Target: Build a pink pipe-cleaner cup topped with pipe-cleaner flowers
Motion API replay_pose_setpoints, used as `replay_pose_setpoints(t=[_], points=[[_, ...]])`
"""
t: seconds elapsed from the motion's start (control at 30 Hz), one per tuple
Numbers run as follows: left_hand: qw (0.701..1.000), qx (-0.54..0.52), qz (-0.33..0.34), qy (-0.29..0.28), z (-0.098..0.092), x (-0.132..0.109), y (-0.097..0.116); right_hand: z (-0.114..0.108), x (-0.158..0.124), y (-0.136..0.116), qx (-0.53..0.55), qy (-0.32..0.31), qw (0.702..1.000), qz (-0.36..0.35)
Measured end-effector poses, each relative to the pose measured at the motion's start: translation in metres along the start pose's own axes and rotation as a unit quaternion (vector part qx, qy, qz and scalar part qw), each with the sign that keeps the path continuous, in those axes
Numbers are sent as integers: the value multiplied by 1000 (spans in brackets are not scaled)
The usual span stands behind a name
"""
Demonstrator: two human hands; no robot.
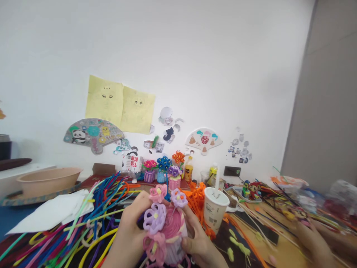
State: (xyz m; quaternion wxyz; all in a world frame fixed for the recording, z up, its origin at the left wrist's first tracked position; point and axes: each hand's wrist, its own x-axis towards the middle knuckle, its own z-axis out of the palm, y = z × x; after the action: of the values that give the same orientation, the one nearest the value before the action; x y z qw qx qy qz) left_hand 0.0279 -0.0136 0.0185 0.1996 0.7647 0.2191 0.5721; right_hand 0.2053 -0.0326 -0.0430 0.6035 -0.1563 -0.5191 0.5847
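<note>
Between my hands is a small pipe-cleaner flower pot (175, 251), white and lilac at the side, with a pink coiled top and a pale twisted rim. My left hand (133, 227) grips it from the left, its fingers partly hidden behind the flowers. From the right, my right hand (198, 238) closes on the pot, thumb against its side. Two purple flowers stand out of the pot, one at the left (154, 219) and one at the upper right (179, 198). A pink flower (158, 193) rises at the back, and another pink flower (154, 246) hangs low at the front left.
Loose coloured pipe cleaners (80, 223) spread over the left side. A paper cup (216, 208) with a straw stands right of my hands, beside orange pipe cleaners (196, 197). Finished flower pots (164, 171) line the back. At far right, another person's hand (311, 234) holds a small figure (302, 216).
</note>
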Motion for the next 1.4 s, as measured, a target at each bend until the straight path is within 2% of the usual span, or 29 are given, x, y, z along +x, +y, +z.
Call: replay_pose_setpoints(t=[0.17, 0.23, 0.5, 0.67, 0.83, 0.93, 1.03, 1.17, 1.3, 1.4], points=[[997, 48, 64, -15, -2, 0, -2, -6, -1, 6, -8, 28, 1000, -4], [996, 56, 70, -12, -3, -1, -4, -6, -1, 6, -1, 26, 1000, -8], [995, 73, 57, -34, -6, -3, -11, -2, 1, 1, 17, 5, 1000, -14], [996, 73, 5, -45, -6, -3, -6, 1, 4, 0, -6, -1, 1000, -20], [998, 48, -33, -26, -12, 2, -5, -3, 3, 4, -42, 49, 998, -23], [996, 79, -33, -2, -18, 5, -5, -7, 3, 5, -45, 87, 995, -34], [995, 101, -6, -24, -21, 6, -3, -8, 4, 6, -38, 107, 992, -59], [993, 87, 59, -49, -15, 7, 4, -9, 7, 11, -53, 118, 988, -83], [986, 131, 98, 5, -4, 5, 5, -12, 8, 18, -94, 114, 986, -82], [974, 184, 123, 37, 2, 1, 2, -14, 8, 22, -133, 145, 978, -70]])
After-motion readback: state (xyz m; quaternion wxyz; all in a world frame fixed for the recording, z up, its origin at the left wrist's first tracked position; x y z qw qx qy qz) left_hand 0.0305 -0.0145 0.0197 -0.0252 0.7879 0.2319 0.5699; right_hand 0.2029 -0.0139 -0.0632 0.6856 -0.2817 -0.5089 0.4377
